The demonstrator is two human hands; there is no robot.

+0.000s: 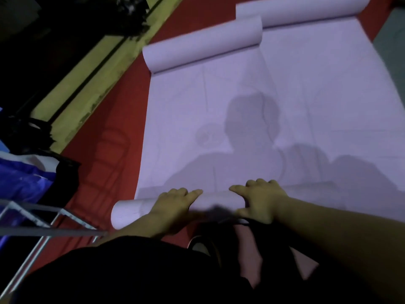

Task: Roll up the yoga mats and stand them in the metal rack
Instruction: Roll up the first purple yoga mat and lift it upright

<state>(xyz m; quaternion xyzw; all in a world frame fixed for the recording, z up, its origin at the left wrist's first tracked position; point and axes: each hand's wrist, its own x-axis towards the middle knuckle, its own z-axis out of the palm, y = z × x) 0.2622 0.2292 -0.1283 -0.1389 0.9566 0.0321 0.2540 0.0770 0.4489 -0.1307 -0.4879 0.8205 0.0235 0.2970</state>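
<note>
Two pale lavender yoga mats lie side by side on the red floor, long edges touching. The left mat (208, 119) is rolled into a short tube at its near end (129, 211) and curls into a loose roll at its far end (203, 44). The right mat (328, 95) lies flat, its far end also curled, farther off. The metal rack (50, 231), grey tubing, stands near left, beside the near tube.

Dim indoor exercise space, lilac yoga mats (219, 128) side by side on red floor (105, 150), metal rack (50, 231) nearby
</note>
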